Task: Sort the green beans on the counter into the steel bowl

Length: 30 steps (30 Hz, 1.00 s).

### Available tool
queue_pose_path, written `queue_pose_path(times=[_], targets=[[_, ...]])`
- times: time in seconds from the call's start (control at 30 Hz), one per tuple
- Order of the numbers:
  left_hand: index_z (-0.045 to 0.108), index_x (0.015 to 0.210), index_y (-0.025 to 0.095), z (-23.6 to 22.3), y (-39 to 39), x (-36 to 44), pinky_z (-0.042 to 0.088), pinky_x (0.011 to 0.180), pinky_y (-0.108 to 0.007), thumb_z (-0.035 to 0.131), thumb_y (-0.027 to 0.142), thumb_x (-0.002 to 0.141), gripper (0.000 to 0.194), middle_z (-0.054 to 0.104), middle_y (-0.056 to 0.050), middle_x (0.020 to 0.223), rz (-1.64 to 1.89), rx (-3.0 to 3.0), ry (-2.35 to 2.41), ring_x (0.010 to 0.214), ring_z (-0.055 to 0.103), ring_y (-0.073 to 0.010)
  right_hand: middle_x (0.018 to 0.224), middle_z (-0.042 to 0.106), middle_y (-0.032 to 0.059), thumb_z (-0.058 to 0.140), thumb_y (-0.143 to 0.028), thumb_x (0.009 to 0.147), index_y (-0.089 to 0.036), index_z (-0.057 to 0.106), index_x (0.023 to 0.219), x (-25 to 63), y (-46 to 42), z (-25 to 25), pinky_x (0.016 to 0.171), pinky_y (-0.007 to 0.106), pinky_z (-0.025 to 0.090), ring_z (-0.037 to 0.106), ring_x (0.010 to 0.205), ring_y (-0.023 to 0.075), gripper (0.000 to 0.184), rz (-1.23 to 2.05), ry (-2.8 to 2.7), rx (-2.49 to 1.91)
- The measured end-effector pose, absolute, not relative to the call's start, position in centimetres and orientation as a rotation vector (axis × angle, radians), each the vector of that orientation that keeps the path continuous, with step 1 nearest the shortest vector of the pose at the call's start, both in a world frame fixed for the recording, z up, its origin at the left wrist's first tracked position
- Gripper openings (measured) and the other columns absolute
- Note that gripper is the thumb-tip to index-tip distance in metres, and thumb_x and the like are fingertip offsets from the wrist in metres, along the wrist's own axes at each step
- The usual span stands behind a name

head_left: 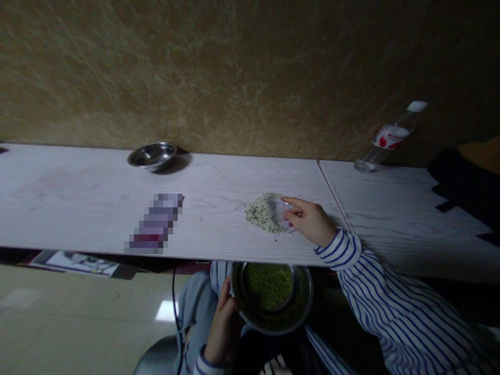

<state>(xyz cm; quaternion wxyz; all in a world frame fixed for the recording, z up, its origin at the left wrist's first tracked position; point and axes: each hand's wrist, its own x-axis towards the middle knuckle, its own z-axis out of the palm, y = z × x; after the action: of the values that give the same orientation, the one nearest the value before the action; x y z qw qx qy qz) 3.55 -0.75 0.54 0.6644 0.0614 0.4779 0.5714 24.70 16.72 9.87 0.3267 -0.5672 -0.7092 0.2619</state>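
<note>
We've got green beans (269,286), silver bowl (306,307), dark-speckled pale green pile (260,213), whitish wood-grain tabletop (89,187), brown marbled wall (234,78), blue-striped white sleeve (386,291), pale blue jeans (200,302); bottle label (390,136) red and white, cap (417,106) white.

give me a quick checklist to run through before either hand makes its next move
1. Left hand on the large round steel bowl of small green grains: ok, at its left side.
2. Right hand holding the shiny translucent piece: ok, pinched between fingers.
3. Pale pile with dark specks fully gathered on the whitish wood-grain table: not ok, a few bits lie apart.
4. What lies under the translucent piece: cannot tell, hidden.
5. Small shallow steel bowl apart from the pile: ok.
6. Clear plastic bottle capped: ok.
</note>
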Motion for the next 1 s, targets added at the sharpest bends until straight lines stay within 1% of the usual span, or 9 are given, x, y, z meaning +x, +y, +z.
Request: queue_pose_path(times=[0.13,0.2,0.23,0.33,0.5,0.67,0.77,0.87,1.0], targets=[[0.065,0.138,0.026,-0.2,-0.9,3.2,0.056,0.091,-0.047,0.074,0.023,0.066,0.073,0.076,-0.011,0.124,1.268,0.132,1.1,0.115,0.067,-0.037,0.076,0.077,0.0034,0.062,-0.027,0.087,-0.016,0.069,0.13,28.0,16.3,10.4,0.062,0.03,0.056,0.07,0.064,0.0181,0.045,0.809,-1.903,-1.452],[0.066,0.137,0.027,-0.7,-0.9,2.9,0.056,0.09,-0.045,0.075,0.023,0.066,0.071,0.076,-0.01,0.124,1.265,0.154,1.097,0.115,0.067,-0.0362,0.07,0.075,0.0011,0.062,-0.027,0.086,-0.017,0.069,0.126,29.9,15.9,11.0,0.06,0.028,0.054,0.07,0.063,0.0182,0.041,0.848,-1.995,-1.458],[0.067,0.135,0.028,-0.9,-0.9,2.8,0.056,0.09,-0.044,0.075,0.023,0.066,0.07,0.075,-0.009,0.125,1.269,0.167,1.091,0.115,0.067,-0.0355,0.072,0.076,0.001,0.062,-0.029,0.088,-0.019,0.071,0.121,30.7,15.7,11.4,0.061,0.028,0.054,0.07,0.064,0.0181,0.036,0.85,-2.061,-1.459],[0.07,0.133,0.028,-1.1,-0.8,2.8,0.056,0.089,-0.041,0.076,0.022,0.066,0.067,0.073,-0.009,0.13,1.278,0.189,1.062,0.115,0.066,-0.0335,0.08,0.08,0.0024,0.062,-0.032,0.091,-0.022,0.076,0.113,32.1,15.2,12.4,0.07,0.03,0.055,0.073,0.071,0.0189,0.029,0.766,-2.293,-1.402],[0.068,0.136,0.028,-0.1,-0.9,3.6,0.053,0.099,-0.046,0.072,0.021,0.066,0.07,0.076,-0.008,0.124,1.275,0.171,1.09,0.119,0.065,-0.0353,0.103,0.083,0.0059,0.06,-0.029,0.094,-0.023,0.08,0.115,31.7,16.0,12.7,0.082,0.033,0.057,0.076,0.087,0.0219,0.03,0.687,-2.561,-1.253],[0.065,0.138,0.026,0.3,-1.0,3.9,0.054,0.096,-0.044,0.071,0.019,0.066,0.073,0.077,-0.009,0.12,1.265,0.134,1.079,0.118,0.066,-0.0347,0.108,0.083,0.0054,0.061,-0.024,0.094,-0.024,0.08,0.117,31.0,18.1,12.5,0.084,0.033,0.058,0.078,0.093,0.0221,0.03,0.671,-2.573,-1.238],[0.061,0.143,0.025,0.0,-1.0,3.9,0.055,0.094,-0.044,0.071,0.018,0.066,0.078,0.077,-0.01,0.118,1.262,0.091,1.087,0.117,0.067,-0.0351,0.107,0.083,0.0052,0.062,-0.024,0.094,-0.024,0.079,0.118,30.3,19.0,12.5,0.085,0.033,0.058,0.078,0.093,0.0217,0.03,0.615,-2.472,-1.272],[0.06,0.143,0.024,-0.2,-1.1,3.9,0.055,0.093,-0.046,0.073,0.02,0.065,0.079,0.076,-0.011,0.121,1.257,0.076,1.101,0.116,0.067,-0.0365,0.111,0.082,0.0067,0.06,-0.022,0.095,-0.022,0.078,0.121,28.8,19.8,12.4,0.087,0.035,0.059,0.078,0.094,0.022,0.031,0.517,-2.34,-1.341],[0.063,0.139,0.022,0.0,-1.2,4.1,0.054,0.095,-0.047,0.075,0.021,0.065,0.075,0.075,-0.013,0.125,1.27,0.072,1.081,0.119,0.066,-0.0381,0.122,0.079,0.0084,0.058,-0.017,0.096,-0.021,0.077,0.122,26.2,20.6,12.0,0.096,0.039,0.059,0.076,0.107,0.0243,0.033,0.452,-2.287,-1.366]])
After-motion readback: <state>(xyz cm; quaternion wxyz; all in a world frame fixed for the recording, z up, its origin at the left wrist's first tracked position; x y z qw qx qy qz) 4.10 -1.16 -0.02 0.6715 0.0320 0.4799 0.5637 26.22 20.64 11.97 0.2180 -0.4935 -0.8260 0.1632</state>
